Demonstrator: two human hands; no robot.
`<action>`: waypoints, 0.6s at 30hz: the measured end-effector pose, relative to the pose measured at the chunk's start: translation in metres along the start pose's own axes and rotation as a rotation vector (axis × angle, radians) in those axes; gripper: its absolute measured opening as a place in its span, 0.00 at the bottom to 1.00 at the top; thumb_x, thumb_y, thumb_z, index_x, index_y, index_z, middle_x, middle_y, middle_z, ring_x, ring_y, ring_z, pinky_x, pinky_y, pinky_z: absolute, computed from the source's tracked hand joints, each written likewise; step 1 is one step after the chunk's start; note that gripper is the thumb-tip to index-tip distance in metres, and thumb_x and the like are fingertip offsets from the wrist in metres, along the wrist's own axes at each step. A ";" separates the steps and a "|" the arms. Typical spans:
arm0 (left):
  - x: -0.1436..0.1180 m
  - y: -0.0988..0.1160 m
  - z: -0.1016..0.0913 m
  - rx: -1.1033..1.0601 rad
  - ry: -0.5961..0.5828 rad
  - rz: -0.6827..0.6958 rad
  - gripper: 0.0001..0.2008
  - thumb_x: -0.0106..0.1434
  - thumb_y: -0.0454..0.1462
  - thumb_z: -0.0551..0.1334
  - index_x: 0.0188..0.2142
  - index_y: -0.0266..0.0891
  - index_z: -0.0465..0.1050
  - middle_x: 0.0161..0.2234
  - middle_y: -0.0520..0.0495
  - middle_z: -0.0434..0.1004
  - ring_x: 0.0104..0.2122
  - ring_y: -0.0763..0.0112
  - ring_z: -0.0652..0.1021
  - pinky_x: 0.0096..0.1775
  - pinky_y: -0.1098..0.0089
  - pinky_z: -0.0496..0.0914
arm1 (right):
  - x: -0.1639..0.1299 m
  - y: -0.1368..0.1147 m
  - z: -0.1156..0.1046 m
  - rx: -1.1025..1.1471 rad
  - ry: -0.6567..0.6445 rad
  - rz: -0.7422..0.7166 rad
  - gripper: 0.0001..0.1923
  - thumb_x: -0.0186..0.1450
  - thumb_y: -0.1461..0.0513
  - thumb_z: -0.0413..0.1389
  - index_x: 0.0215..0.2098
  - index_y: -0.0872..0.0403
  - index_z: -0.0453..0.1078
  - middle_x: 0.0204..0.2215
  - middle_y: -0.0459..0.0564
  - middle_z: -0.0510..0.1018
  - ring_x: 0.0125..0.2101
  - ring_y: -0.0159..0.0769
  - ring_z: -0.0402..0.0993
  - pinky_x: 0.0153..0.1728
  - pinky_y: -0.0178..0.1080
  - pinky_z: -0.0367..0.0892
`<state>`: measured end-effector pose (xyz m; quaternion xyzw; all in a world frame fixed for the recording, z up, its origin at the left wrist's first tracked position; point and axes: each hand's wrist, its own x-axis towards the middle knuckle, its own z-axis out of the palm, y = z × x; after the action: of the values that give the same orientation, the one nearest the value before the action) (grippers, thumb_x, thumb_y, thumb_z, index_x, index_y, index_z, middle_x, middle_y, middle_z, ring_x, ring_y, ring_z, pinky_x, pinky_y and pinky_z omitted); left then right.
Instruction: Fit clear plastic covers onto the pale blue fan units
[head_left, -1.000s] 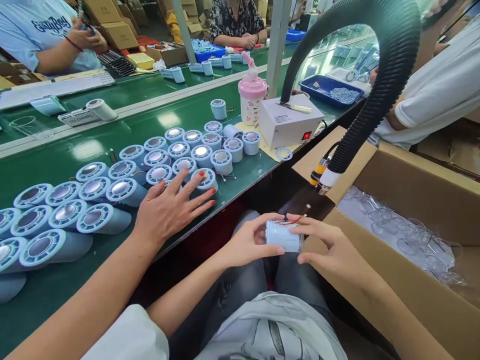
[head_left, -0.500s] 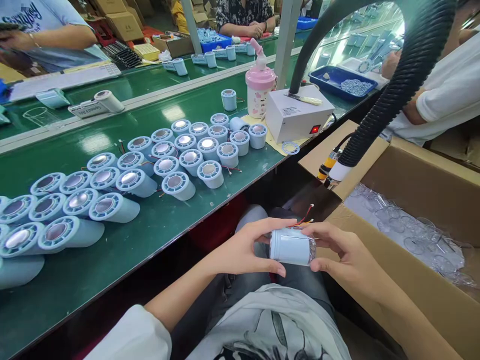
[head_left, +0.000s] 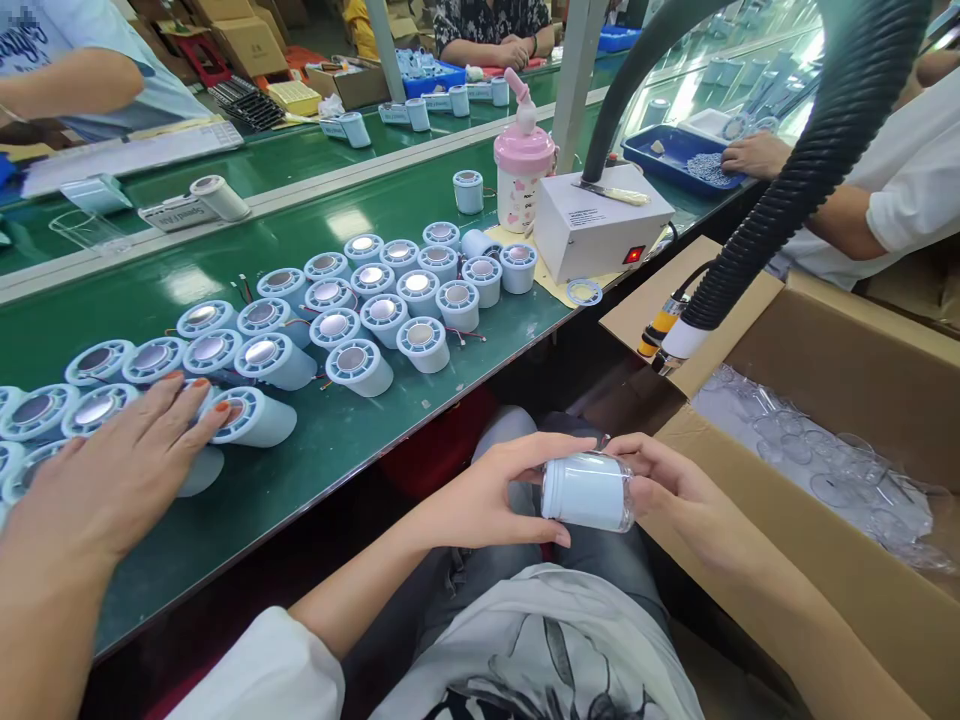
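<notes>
Over my lap I hold a pale blue cylinder [head_left: 585, 492] lying on its side, with a clear cap on its right end. My left hand [head_left: 491, 490] grips its left end with the thumb on top. Around the capped end, my right hand [head_left: 671, 490] has its fingers closed. On the green bench [head_left: 315, 470] to my left lie several more blue cylinders [head_left: 360, 368] with round silvery faces. A co-worker's hand [head_left: 112, 470] with orange-red nails rests on the nearest cylinders at the far left.
An open cardboard box [head_left: 825, 560] of clear caps [head_left: 817, 460] stands at my right. A black ribbed hose [head_left: 795, 170] arches over it, above a yellow-tipped tool [head_left: 658, 328]. A white box with a red switch [head_left: 600, 232] and a pink bottle [head_left: 523, 175] stand behind. Other people work around the benches.
The co-worker's hand left the middle cylinders, vanished, then came back onto the cylinders at far left. The red wires seen on top of my cylinder no longer show.
</notes>
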<state>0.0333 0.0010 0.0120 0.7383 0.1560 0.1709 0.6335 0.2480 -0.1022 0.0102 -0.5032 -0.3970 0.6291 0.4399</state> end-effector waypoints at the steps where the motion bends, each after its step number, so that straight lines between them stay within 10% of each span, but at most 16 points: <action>1: 0.000 0.000 0.000 0.000 -0.001 0.005 0.38 0.51 0.36 0.72 0.60 0.48 0.63 0.60 0.43 0.67 0.59 0.56 0.68 0.55 0.62 0.69 | 0.001 0.001 0.000 0.024 0.002 0.014 0.19 0.63 0.47 0.59 0.44 0.51 0.67 0.33 0.47 0.76 0.29 0.34 0.74 0.29 0.34 0.73; 18: 0.002 -0.006 0.000 -0.067 -0.021 0.072 0.39 0.50 0.30 0.72 0.60 0.48 0.63 0.61 0.43 0.65 0.61 0.59 0.66 0.56 0.64 0.69 | 0.013 0.013 0.010 0.308 -0.054 0.373 0.30 0.62 0.37 0.49 0.37 0.56 0.67 0.16 0.49 0.77 0.11 0.29 0.70 0.08 0.23 0.59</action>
<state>0.0353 0.0033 0.0060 0.7237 0.1170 0.1912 0.6527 0.2347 -0.0942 -0.0037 -0.4775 -0.2083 0.7658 0.3770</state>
